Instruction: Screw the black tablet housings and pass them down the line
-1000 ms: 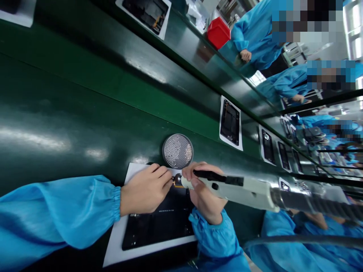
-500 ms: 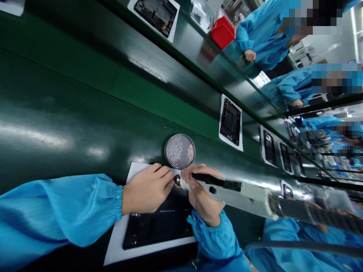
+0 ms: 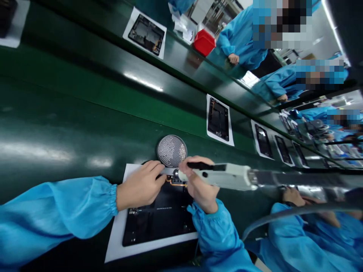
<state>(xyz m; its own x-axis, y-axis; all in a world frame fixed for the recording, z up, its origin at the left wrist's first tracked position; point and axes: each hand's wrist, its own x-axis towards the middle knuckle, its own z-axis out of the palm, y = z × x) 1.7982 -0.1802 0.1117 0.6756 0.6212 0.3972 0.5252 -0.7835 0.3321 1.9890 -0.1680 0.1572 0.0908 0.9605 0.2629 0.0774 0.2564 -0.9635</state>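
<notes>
My right hand (image 3: 200,185) is wrapped round a white electric screwdriver (image 3: 227,175) with a black lever, held nearly level and pointing left. Opposite its tip is my left hand (image 3: 143,185), fingers curled together at the top edge of a black tablet housing (image 3: 161,223). A silvery strip (image 3: 168,171) shows between the left fingertips and the screwdriver tip; whether the fingers grip it or it belongs to the tool is unclear. The housing lies on a white sheet (image 3: 115,241), with orange flex cable near the tip. Just beyond the hands stands a round dimpled metal dish (image 3: 171,151).
Along the green bench (image 3: 70,124), further tablet housings (image 3: 218,119) lie on white sheets. A red bin (image 3: 204,42) stands at the far side near a co-worker's hand (image 3: 233,59). At right, a grey cable (image 3: 272,219) curves past another person's blue sleeve (image 3: 297,234).
The screwdriver's rear has swung up, so it lies more level. Its tip and the left fingertips are further apart, with the silvery strip now visible between them. The view has shifted slightly.
</notes>
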